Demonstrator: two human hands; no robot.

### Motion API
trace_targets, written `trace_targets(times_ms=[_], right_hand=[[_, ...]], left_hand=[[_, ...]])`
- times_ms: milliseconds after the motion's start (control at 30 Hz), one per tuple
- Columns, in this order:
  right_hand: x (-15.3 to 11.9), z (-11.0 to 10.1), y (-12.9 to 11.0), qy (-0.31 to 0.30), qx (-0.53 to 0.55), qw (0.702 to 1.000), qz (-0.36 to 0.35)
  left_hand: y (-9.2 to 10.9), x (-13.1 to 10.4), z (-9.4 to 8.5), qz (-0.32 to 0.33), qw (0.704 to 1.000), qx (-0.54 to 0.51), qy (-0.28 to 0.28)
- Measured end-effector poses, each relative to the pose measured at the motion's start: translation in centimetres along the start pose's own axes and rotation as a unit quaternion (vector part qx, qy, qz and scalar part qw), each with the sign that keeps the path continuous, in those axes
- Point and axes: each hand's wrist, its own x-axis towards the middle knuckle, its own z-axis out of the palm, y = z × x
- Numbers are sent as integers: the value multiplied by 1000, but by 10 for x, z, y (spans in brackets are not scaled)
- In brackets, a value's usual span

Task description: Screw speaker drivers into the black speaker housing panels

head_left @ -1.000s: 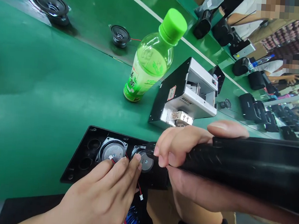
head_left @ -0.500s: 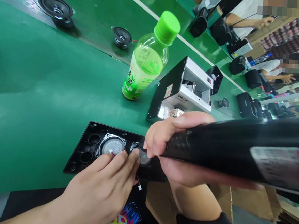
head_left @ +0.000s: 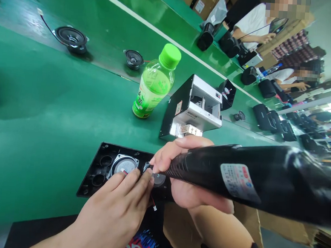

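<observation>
A black plastic speaker panel (head_left: 89, 181) lies at the near table edge, its inner side up, with two round drivers set in it. My left hand (head_left: 117, 205) presses its fingertips onto the panel between the left driver (head_left: 125, 163) and the right driver (head_left: 159, 180); its thumb is hidden. My right hand (head_left: 187, 193) is wrapped round a black electric screwdriver (head_left: 208, 166) with a white label. The tool's front end points down at the right driver, and its tip is hidden behind my fingers. A white plug (head_left: 155, 208) on red and black wire hangs over the panel's near edge.
A green-capped drink bottle (head_left: 154, 83) and a silver-and-black machine (head_left: 193, 107) stand just beyond the panel. Loose drivers (head_left: 71, 38) sit farther left. Across the green table (head_left: 54, 131), people work among black speaker housings (head_left: 264, 115). Cardboard (head_left: 283, 224) is below right.
The camera view has shifted, so the bottle and machine appear lower and farther left. The screwdriver's rear end sits lower in view. Both hands stay at the panel with the same hold.
</observation>
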Motion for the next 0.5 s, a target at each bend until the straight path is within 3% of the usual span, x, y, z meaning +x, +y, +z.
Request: trace_targets(times_ms=[133,233,300,500], right_hand=[[3,-6,-38,71,61,994,-47],[15,-26,-76,122,27,986,-107],[31,-39,-90,143,-22,978,-153],[78,-42,-68,170,-83,969,-160]], left_hand=[[-1,-1,0,-25,1000,-13,-1],[-6,-1,-2,-38,998,-52,21],[-11,1,-4,-48,995,-80,40],[-33,10,-12,-106,982,-145,50]])
